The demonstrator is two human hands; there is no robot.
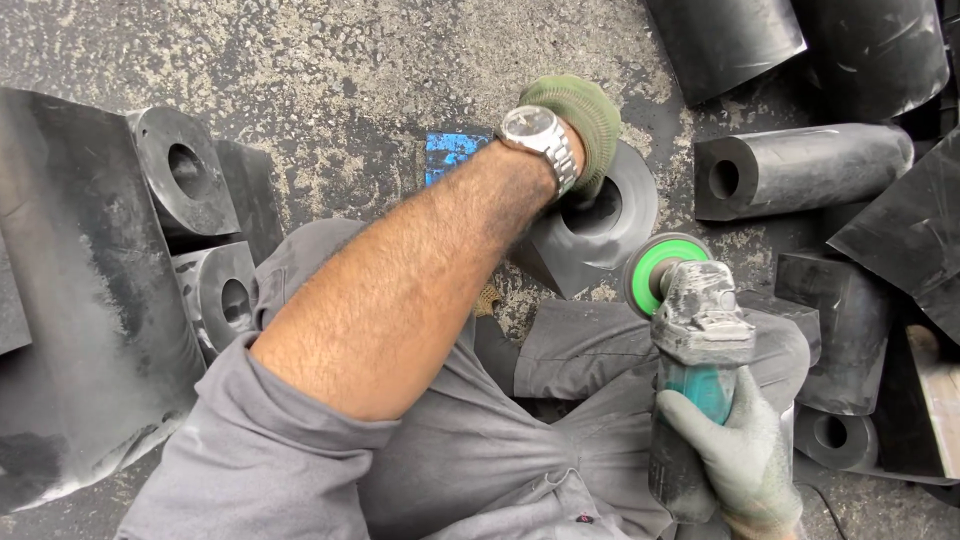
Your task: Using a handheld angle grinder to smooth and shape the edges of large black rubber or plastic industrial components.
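My left hand [580,125], in a green glove with a silver watch on the wrist, rests on a black rubber block with a round hole [610,215] lying on the ground in front of me. Its fingers reach over the block's far side and are hidden. My right hand [740,450], in a grey-green glove, grips the teal body of a dusty angle grinder [695,340]. The grinder's green disc [655,270] points toward the block, a short way from its right edge and apart from it.
Black rubber blocks and cylinders with bored holes lie all around: a large one at the left [80,300], two round-faced ones [185,175], a long cylinder at right [800,170]. A blue scrap [450,150] lies on the rough concrete. My grey-trousered legs fill the bottom.
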